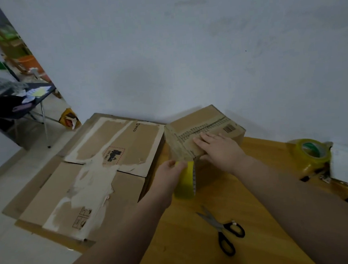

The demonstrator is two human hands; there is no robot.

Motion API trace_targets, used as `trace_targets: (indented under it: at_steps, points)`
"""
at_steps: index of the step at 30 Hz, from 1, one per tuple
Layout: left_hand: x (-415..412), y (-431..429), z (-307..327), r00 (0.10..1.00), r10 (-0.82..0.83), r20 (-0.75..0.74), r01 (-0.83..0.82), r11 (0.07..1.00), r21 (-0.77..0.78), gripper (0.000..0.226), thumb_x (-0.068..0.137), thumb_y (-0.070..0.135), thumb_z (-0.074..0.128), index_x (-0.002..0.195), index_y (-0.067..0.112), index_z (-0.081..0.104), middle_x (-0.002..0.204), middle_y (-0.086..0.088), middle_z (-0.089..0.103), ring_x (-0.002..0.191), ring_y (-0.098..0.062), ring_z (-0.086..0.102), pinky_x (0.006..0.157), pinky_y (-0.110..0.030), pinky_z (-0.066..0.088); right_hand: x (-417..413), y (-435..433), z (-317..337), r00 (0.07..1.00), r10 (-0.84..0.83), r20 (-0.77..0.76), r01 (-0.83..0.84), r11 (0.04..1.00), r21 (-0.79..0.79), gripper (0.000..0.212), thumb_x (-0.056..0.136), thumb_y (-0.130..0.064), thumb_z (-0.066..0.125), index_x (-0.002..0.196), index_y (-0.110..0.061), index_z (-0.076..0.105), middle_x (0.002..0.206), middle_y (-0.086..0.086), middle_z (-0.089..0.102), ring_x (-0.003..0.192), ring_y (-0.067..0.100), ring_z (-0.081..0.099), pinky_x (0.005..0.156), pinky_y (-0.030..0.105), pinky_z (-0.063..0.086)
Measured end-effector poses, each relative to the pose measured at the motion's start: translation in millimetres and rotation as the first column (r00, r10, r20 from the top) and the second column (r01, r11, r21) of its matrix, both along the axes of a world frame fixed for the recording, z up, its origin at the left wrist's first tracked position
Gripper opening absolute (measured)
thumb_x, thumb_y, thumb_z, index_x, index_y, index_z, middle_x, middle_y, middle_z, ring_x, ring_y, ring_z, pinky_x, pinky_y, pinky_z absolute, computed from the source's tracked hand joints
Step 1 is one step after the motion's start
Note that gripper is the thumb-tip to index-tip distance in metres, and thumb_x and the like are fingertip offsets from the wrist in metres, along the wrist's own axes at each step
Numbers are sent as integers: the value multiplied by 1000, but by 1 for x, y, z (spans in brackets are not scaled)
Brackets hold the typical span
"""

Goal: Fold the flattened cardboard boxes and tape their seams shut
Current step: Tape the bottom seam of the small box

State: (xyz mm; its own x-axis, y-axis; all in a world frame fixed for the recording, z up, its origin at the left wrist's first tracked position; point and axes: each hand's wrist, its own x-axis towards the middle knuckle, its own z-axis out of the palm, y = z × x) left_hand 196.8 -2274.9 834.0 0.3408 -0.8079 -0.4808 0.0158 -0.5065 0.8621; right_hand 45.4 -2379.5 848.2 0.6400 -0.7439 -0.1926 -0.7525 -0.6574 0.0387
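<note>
1. Head camera looked down on a light wooden desk [187, 244] set against a pale grey wall [183, 48], with both of your forearms reaching forward over it.
2. A small brown cardboard box [201, 121], folded into shape, stood at the far left corner of the desk, close to the wall. A barcode label and a band of dark print ran across its top.
3. Your right grip [218, 148] lay flat on the near part of the box top, fingers straight and close together, clasping nothing.
4. Your left grip [168, 171] was curled round a roll of yellow tape [185, 180], clamped on it, with the roll held on edge just beside the box's near left corner. Whether the roll touched the box could not be told from this view.
5. Glossy tape covered that corner of the box.
6. A pair of black-handled metal scissors [223, 229] lay on the desk nearer to you, well apart from the box, blades pointing away from you.
7. Another roll of yellowish clear tape [312, 153] sat at the right side of the desk, beside a white object too blurred to make out.
8. Flattened brown cardboard boxes [109, 167], their faces torn to white patches, lay stacked on the pale floor [23, 255] just left of the desk.
</note>
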Motion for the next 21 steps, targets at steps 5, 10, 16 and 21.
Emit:
trace_targets:
  at_steps: [5, 10, 16, 21]
  points:
    - [8, -6, 6, 989, -17, 144, 25, 998, -58, 52, 92, 38, 58, 136, 13, 49, 128, -7, 54, 112, -24, 52, 87, -35, 45, 21, 29, 3, 969, -216, -119, 200, 971, -132, 63, 103, -47, 30, 153, -11, 17, 149, 22, 34, 132, 36, 41, 82, 39, 46]
    - [21, -13, 8, 945, -154, 290, 171, 985, -32, 53, 93, 39, 55, 137, 10, 49, 132, -9, 53, 116, -25, 52, 93, -36, 46, 9, 30, 0, 977, -186, 101, 198, 972, -127, 56, 96, -56, 40, 128, -11, 49, 137, 11, 44, 130, 29, 38, 107, 36, 32]
    - [23, -23, 13, 874, -237, 424, 268, 963, -14, 53, 94, 42, 52, 137, 12, 48, 134, -6, 53, 118, -23, 52, 95, -37, 46, 8, 21, -19, 961, -240, 139, 241, 970, 11, 64, 100, -53, 31, 149, -13, 21, 161, 17, 7, 149, 32, 6, 121, 42, 2]
    - [21, -21, 7, 899, -234, 369, 248, 969, 10, 52, 95, 41, 53, 138, 13, 48, 135, -8, 52, 118, -25, 51, 96, -39, 47, 9, 19, -19, 960, -256, 114, 257, 966, 14, 63, 100, -53, 27, 153, -23, 11, 162, 15, 4, 149, 31, 4, 121, 42, 2]
